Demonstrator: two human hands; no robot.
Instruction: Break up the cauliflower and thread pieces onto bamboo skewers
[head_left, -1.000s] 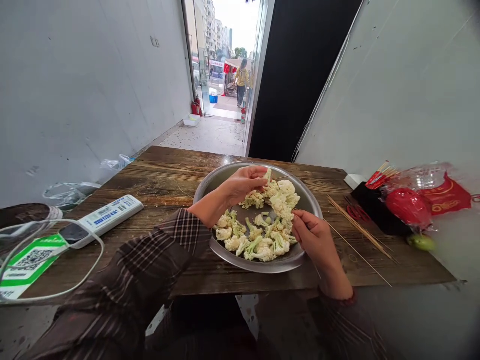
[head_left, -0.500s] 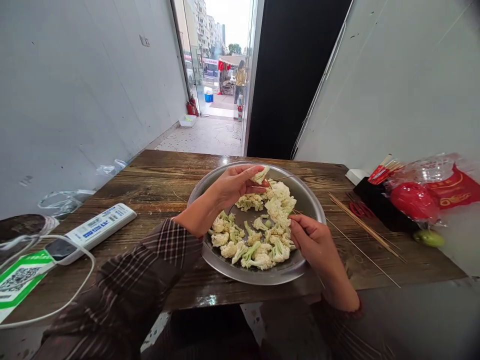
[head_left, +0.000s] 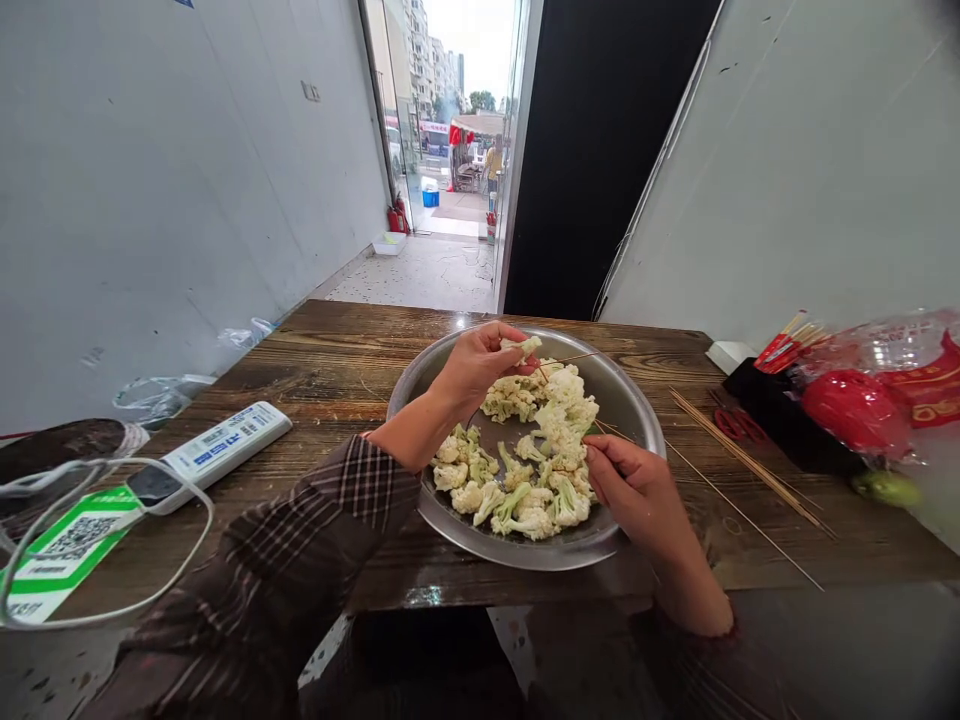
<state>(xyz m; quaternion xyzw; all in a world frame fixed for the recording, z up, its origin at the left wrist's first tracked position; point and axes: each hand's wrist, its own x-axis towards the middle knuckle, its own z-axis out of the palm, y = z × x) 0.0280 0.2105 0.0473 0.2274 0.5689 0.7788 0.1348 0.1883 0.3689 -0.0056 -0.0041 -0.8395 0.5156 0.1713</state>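
Above the far part of a wide metal basin [head_left: 517, 557], my left hand [head_left: 480, 362] is closed, pinching a small cauliflower floret [head_left: 523, 348] between thumb and fingers. My right hand [head_left: 631, 490] is closed at the basin's right side, its fingertips gripping the near end of a thin skewer strung with cauliflower florets [head_left: 564, 405]. This skewer slants up and left, its far end close to my left hand; most of it is hidden by the florets. Loose cauliflower pieces [head_left: 517, 495] lie in the basin below both hands.
Bamboo skewers [head_left: 750, 460] lie right of the basin, beside red-handled scissors [head_left: 739, 424]. A black box [head_left: 787, 425] and red plastic packaging [head_left: 855, 410] stand at the right edge. On the left are a white power bank [head_left: 225, 445], a looped cable [head_left: 199, 555] and a QR-code card [head_left: 75, 545].
The view has shifted slightly, moving the scene rightward. My left hand has turned a little, and the floret in it now lies flatter. My right hand keeps its grip on the skewer.
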